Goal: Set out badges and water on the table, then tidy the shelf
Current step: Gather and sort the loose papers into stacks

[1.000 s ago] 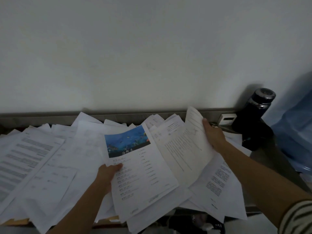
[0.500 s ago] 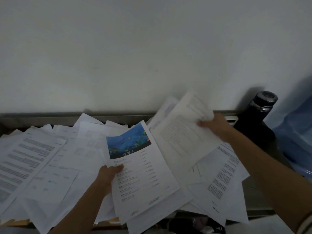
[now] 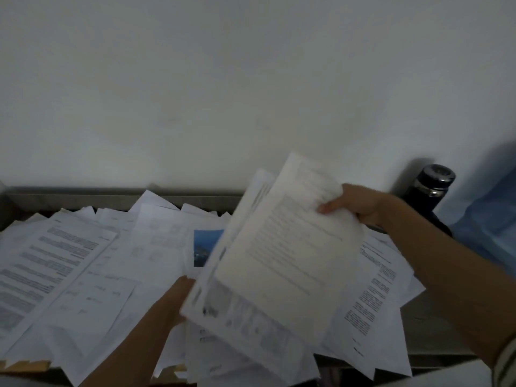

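Note:
Loose printed sheets [image 3: 83,263] lie scattered across the grey shelf [image 3: 435,328]. My right hand [image 3: 360,205] grips the upper right edge of a few white sheets [image 3: 282,252], lifted and swung left over the pile. They cover most of a sheet with a blue picture [image 3: 205,247]. My left hand [image 3: 178,300] sits at the lower left edge of the lifted sheets, its fingers hidden behind the paper. A dark bottle with a shiny cap [image 3: 430,188] stands against the wall at the right end of the shelf.
A white wall [image 3: 251,93] rises right behind the shelf. Blue fabric or plastic [image 3: 491,219] fills the far right edge. A light wooden strip [image 3: 25,365] shows under the papers at the front left.
My right hand has lifted its sheets and carried them left, over the picture sheet that my left hand was holding. The picture is now mostly covered.

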`<state>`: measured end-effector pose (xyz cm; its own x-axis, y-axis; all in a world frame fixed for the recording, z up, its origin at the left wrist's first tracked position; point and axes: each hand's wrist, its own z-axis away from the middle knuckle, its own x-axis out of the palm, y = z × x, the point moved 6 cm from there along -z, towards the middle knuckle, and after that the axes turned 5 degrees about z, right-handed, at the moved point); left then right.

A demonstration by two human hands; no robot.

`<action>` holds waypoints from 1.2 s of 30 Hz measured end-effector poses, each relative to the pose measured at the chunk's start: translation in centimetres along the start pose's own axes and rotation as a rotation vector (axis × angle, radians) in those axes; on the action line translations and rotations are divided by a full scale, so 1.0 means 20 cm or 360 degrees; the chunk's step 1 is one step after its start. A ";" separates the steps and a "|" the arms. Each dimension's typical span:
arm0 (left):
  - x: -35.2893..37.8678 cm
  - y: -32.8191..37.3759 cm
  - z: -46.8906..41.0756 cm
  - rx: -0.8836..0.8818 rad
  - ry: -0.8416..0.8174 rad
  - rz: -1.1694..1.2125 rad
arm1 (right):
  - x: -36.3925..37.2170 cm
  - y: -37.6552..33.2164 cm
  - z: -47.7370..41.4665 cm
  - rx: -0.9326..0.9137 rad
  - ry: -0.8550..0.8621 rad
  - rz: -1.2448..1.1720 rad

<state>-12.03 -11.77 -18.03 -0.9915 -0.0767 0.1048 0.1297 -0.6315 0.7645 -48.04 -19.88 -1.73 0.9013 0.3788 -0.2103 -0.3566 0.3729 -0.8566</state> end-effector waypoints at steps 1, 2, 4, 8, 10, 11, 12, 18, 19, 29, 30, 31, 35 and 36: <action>0.01 -0.01 0.00 -0.0044 -0.0073 0.0005 | 0.07 0.04 -0.05 0.0071 -0.0066 0.0102; 0.01 -0.03 0.00 -0.0094 -0.0124 0.0044 | 0.15 0.07 -0.09 0.0128 -0.0110 0.0229; 0.02 -0.05 0.00 -0.0178 -0.0149 0.0194 | 0.28 0.13 -0.20 0.0205 -0.0103 0.0469; 0.06 -0.04 0.03 -0.0122 -0.0227 0.0159 | 0.49 0.10 -0.35 -0.0016 0.0067 0.0832; 0.04 -0.06 0.03 -0.0082 -0.0219 0.0078 | 0.51 0.03 -0.38 -0.0165 0.0247 0.0969; 0.03 -0.06 0.03 -0.0077 -0.0210 0.0080 | 0.50 0.00 -0.38 -0.0212 0.0326 0.0980; 0.02 -0.07 0.03 -0.0083 -0.0196 0.0092 | 0.48 -0.02 -0.38 -0.0239 0.0363 0.0953; 0.00 -0.09 0.00 -0.0131 -0.0141 0.0236 | 0.36 -0.04 -0.31 0.0058 0.0009 0.1146; 0.00 -0.08 0.00 -0.0138 -0.0148 0.0273 | 0.37 -0.02 -0.31 0.0131 -0.0048 0.1207; 0.05 -0.07 0.01 -0.0009 -0.0191 0.0104 | 0.88 0.22 -0.45 -0.0075 0.0020 0.0967; 0.04 -0.08 0.01 -0.0018 -0.0163 0.0113 | 0.81 0.22 -0.44 -0.0107 0.0170 0.0892; 0.03 -0.08 -0.01 -0.0027 -0.0132 0.0137 | 0.71 0.23 -0.43 -0.0092 0.0388 0.0827; 0.00 -0.11 -0.04 -0.0039 -0.0038 0.0280 | 0.28 0.36 -0.28 0.0243 0.0968 0.0707; 0.00 -0.11 -0.04 -0.0036 -0.0023 0.0300 | 0.22 0.40 -0.24 0.0348 0.0996 0.0622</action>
<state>-12.33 -10.99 -20.09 -0.9494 -0.1847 0.2541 0.3130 -0.6239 0.7161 -45.78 -19.29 -11.66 0.6480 -0.0084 -0.7616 -0.6596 0.4940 -0.5665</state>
